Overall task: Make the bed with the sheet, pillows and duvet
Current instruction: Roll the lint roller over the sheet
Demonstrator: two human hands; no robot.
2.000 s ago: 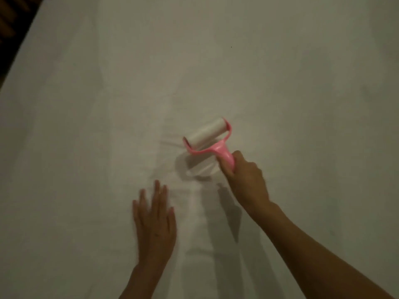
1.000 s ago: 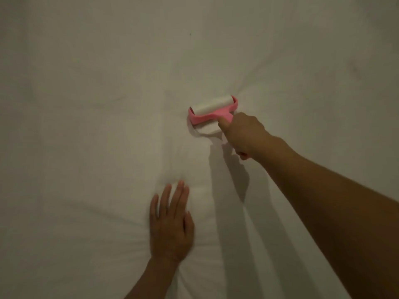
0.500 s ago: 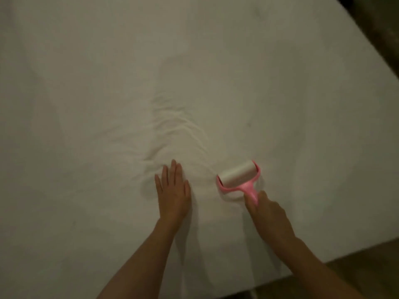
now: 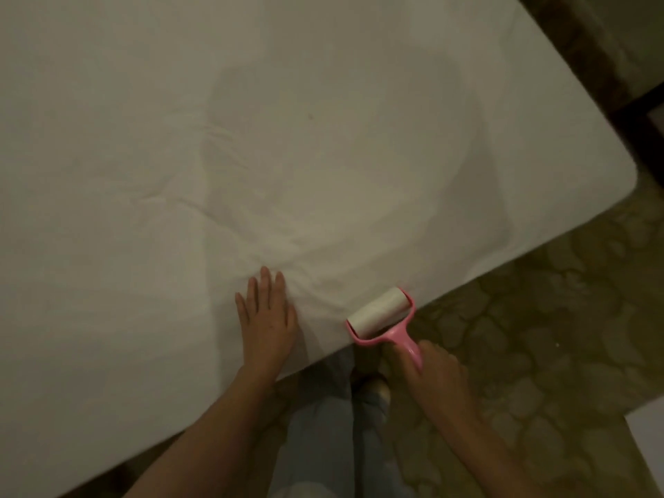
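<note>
White sheet [image 4: 323, 138] is lying under the flat, straight-fingered left hand [image 4: 267, 318]; the right hand [image 4: 438, 379] is gripping a pink lint roller [image 4: 382, 318] at the bed's edge.

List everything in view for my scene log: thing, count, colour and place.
white fitted bed sheet: one, white, stretched over the mattress, wrinkled near the front edge
pink plastic lint roller with white paper roll: one, pink and white, at the sheet's front edge
patterned floor: one, dull olive, right of the bed
pale jeans legs: two, light blue, below the bed edge
left hand: one, flat on the sheet
right hand: one, gripping the roller's handle
</note>
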